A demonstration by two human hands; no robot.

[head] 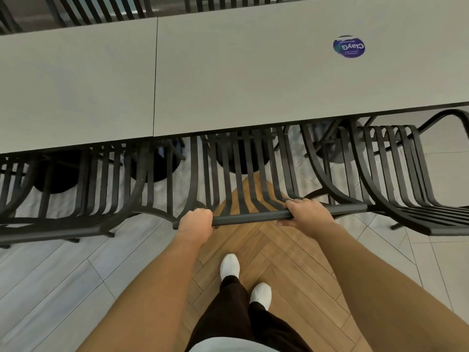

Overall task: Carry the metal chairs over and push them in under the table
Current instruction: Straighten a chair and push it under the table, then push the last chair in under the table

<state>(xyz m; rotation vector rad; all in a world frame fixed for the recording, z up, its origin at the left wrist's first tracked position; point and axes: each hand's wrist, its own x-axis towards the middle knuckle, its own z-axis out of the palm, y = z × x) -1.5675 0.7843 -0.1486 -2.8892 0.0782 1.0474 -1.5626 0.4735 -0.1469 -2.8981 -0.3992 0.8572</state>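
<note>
Both hands grip the top rail (253, 217) of the middle metal chair (243, 174). The left hand (195, 221) is wrapped fully around the rail's left end; the right hand (305, 212) closes over it toward the right, its thumb under the bar. Beyond the fingers, this chair's slatted back slopes away, its seat tucked beneath the edge of the grey table (253, 80). Two more black slatted chairs flank it: one (76, 199) left of the left hand, one (396, 179) right of the right hand, making three on the near side. Further chair backs (106, 7) show across the table. Round black pedestal bases (241, 156) stand under the top. A seam (155, 77) divides two tabletops. A round blue sticker (349, 46), seen upside down, appears to read "ClayG"; its smaller print is illegible.
</note>
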